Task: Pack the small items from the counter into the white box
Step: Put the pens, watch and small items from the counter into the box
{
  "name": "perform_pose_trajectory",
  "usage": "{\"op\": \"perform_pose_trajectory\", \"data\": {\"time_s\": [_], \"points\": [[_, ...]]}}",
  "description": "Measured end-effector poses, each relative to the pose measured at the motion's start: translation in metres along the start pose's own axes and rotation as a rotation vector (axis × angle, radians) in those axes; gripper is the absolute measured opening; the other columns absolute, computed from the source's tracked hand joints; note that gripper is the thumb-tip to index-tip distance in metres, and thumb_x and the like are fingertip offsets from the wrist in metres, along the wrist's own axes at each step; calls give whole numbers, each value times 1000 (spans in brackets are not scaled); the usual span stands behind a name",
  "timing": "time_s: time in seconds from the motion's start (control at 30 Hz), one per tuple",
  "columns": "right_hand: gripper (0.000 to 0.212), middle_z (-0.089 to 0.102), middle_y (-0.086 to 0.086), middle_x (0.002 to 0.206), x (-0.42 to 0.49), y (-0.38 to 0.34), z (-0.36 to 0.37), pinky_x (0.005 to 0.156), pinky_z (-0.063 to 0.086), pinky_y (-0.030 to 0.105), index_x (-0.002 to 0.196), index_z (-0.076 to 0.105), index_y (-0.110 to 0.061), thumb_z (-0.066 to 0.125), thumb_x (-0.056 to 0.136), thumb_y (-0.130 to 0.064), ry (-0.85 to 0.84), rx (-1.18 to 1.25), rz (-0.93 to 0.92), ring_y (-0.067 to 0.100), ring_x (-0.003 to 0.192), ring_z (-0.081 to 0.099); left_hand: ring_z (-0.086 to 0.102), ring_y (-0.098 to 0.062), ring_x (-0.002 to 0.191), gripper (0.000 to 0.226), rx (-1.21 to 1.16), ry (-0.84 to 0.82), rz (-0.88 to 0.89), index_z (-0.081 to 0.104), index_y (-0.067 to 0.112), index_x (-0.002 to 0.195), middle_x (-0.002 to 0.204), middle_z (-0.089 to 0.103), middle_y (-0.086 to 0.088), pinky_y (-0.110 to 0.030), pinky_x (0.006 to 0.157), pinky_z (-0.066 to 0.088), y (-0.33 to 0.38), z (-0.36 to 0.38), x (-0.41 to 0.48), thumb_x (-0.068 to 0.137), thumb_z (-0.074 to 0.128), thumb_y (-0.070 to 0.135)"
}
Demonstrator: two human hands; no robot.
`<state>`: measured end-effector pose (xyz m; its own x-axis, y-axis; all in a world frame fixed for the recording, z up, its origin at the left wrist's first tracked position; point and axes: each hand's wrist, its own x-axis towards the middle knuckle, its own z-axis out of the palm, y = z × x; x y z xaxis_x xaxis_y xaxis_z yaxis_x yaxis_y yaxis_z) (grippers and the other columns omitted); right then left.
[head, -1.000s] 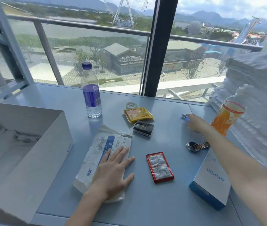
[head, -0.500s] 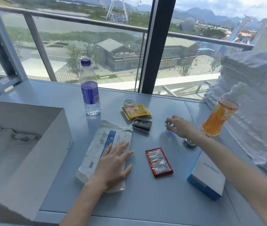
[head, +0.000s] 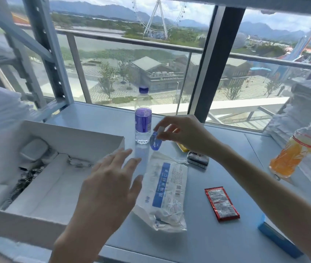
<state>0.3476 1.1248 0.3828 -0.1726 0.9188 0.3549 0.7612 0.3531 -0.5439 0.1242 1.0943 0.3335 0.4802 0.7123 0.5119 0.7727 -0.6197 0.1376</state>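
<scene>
The right hand (head: pixel 181 133) is pinching a small blue item (head: pixel 155 142) by its white top, thumb and fingertips closed on it. The item is dangling in the air just right of the water bottle (head: pixel 143 120), above the counter (head: pixel 217 236) and not over the white box (head: pixel 78 130). The left hand (head: pixel 111 188) is hovering flat, fingers straight and spread, gripping nothing, at the box's right wall. The box is sitting open on the left, with white inserts showing inside. A mask pack (head: pixel 168 192) is lying just right of the left hand, and a red sachet (head: pixel 222 204) is lying further right on the near side. A black packet (head: pixel 198 159) and a yellow packet (head: pixel 182 148) are peeking out from under the right wrist. An orange bottle (head: pixel 293 156) is standing at the far right, and a blue box (head: pixel 278 240) is sitting at the near right edge.
</scene>
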Motion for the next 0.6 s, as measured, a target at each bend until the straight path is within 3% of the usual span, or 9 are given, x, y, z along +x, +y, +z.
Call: {"op": "perform_pose_trajectory", "data": {"time_s": [0.1,0.27,0.37,0.5,0.6], "points": [[18,73,3,84,24,-22,23,71,54,26,94,71,-13,71,78,-21,-25,9,-37,8,71,67,64,-20,105,40,1,-19,-59,69,23,104,113,67,2,-41,75,54,-44,-14,-17,84,40,44],[13,61,-22,71,58,-47,62,62,44,4,95,71,-10,70,81,-11,-109,6,-85,-13,66,59,63,-18,106,63,-72,-56,-104,68,21,107,112,67,4,-38,82,50,-119,-12,-46,95,18,57],[13,62,-20,76,78,-54,82,67,49,9,94,71,-15,70,81,-12,-188,-31,-94,1,74,66,61,-12,108,59,-87,-38,-160,68,27,108,110,67,10,-34,82,49,-145,-20,-54,95,19,57],[16,65,0,90,102,-56,112,68,50,24,96,72,-15,71,80,-16,-292,-156,-84,16,76,64,65,-9,96,55,-27,-74,-173,70,36,95,99,68,18,-28,70,50,-176,-30,-55,93,19,58],[15,66,1,89,115,-58,133,69,48,24,93,72,-16,69,79,-12,-386,-250,-37,14,76,61,63,-5,69,68,21,-116,-162,67,33,73,72,64,18,-22,50,43,-196,-29,-62,93,8,60]]}}
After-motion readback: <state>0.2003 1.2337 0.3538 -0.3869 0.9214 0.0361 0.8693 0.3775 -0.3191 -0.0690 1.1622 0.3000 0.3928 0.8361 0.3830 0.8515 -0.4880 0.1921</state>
